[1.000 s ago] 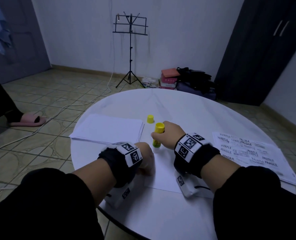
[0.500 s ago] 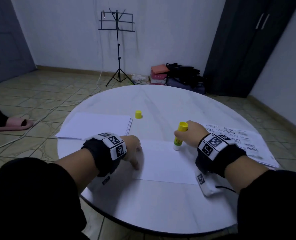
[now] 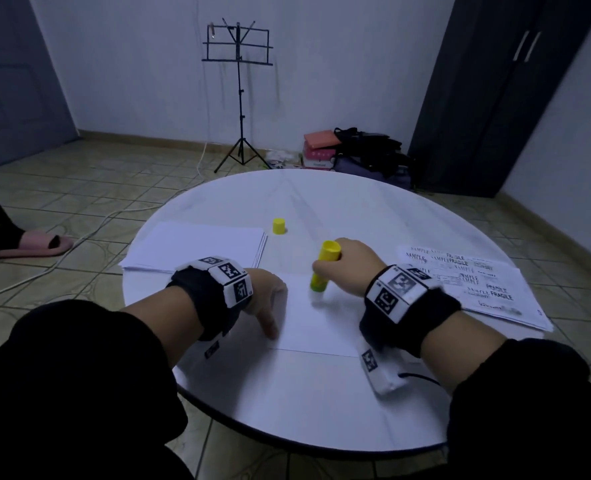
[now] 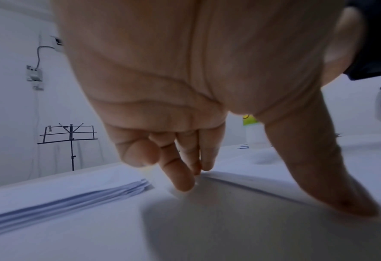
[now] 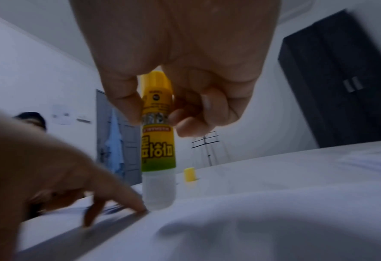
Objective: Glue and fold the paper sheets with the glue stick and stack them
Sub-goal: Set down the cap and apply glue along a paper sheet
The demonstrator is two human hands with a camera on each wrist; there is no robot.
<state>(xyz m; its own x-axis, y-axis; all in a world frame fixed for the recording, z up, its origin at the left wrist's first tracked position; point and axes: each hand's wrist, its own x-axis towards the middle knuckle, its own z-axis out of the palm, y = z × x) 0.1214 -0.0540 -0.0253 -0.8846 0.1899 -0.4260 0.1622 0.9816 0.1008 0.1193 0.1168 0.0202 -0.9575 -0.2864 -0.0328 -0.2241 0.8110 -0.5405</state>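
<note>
Here, a round white bench (image 3: pixel 321 393) fills the middle of a dim tiled room, seen from above by the person seated at it. On its left part lies a stack of blank white paper sheets (image 3: pixel 197 245), edges slightly fanned. On the right part lies a spread of printed sheets (image 3: pixel 488 289) bearing the words SAMPLE and FRAGILE. Between the two arms, near the person, a single white sheet (image 3: pixel 314 327) lies flat on the bench.

The left hand (image 3: pixel 264 299) rests on the left edge of that single sheet, its grip relaxed and holding nothing; the thumb and the straight fingertips (image 4: pixel 182 183) press down at the paper's edge. The right hand (image 3: pixel 351 265) is closed around the glue stick (image 3: pixel 323 268), fingers and thumb curled about its upper half. The stick is yellow and green with a clear lower end and stands nearly upright, tilted a little, with that clear tip touching the upper part of the single sheet, near the left hand's fingers.

Both wrists wear black bands with white marker blocks.

Farther back on the bench, just right of the blank stack, the small yellow cap (image 3: pixel 279 226) stands alone, well apart from the stick.
</note>
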